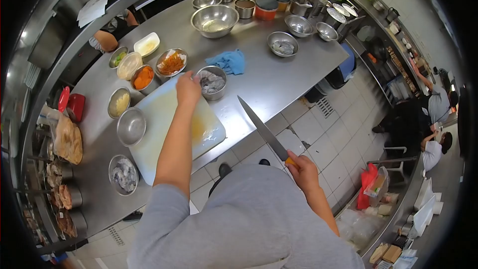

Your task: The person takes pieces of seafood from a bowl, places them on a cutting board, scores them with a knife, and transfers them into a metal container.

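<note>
1. Grey shirt front (244, 209) lies nearest, just short of the counter (308, 67).
2. Right hand (302, 170): fingers closed around the yellow handle of the knife (262, 128); blade points forward and leftward, tip over the counter's near part.
3. Left hand (188, 89): fingers curled at the left rim of a steel bowl (213, 83) of what looks like raw shrimp. I cannot tell how far they are open, or whether they grip the rim.
4. Method, my judgement: hold the blade low and well apart from my left forearm while that hand works at the bowl; take wet pieces lightly; dry the slick cutting board (208, 130) before any cut.
5. Position: bowl sits just right of my left fingers, beside the board's far corner; the knife extends ahead of my right fingers.
</note>
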The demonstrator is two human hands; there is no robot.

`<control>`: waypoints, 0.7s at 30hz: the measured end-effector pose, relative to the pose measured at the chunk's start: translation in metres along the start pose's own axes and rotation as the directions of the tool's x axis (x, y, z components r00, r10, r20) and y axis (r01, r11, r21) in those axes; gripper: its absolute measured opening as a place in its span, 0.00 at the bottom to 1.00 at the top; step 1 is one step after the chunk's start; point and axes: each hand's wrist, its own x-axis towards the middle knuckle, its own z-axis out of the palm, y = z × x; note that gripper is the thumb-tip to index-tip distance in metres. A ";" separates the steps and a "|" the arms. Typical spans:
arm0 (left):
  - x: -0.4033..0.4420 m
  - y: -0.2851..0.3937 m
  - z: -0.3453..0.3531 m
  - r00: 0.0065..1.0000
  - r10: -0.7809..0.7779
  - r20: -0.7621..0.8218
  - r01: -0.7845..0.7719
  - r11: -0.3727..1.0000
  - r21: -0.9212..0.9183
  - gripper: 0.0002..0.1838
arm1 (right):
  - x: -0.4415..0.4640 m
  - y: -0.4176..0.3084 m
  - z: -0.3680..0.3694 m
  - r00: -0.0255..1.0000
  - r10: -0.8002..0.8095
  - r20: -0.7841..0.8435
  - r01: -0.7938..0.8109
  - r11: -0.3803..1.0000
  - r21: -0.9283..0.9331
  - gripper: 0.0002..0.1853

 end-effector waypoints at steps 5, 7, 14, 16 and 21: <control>0.016 0.027 0.002 0.994 0.105 0.003 -0.103 0.971 0.217 0.12 | -0.010 0.014 -0.005 0.998 0.028 -0.057 -0.028 1.000 -0.014 0.27; 0.021 0.048 0.012 0.859 -0.059 0.508 -0.129 0.937 0.326 0.15 | -0.012 0.019 -0.001 0.996 0.033 -0.079 -0.031 0.999 0.018 0.28; 0.013 0.037 0.049 0.811 -0.018 0.585 -0.288 0.858 0.426 0.18 | 0.006 0.014 -0.009 0.996 0.004 -0.090 0.000 0.999 0.045 0.28; -0.013 0.047 0.021 0.909 0.174 0.379 -0.301 0.903 0.307 0.18 | 0.009 0.019 -0.006 0.995 -0.018 -0.097 0.020 0.999 0.026 0.27; -0.074 0.041 -0.138 0.854 -0.434 0.286 0.420 0.901 0.114 0.16 | 0.016 0.052 0.023 0.994 -0.076 -0.079 0.079 0.996 0.044 0.26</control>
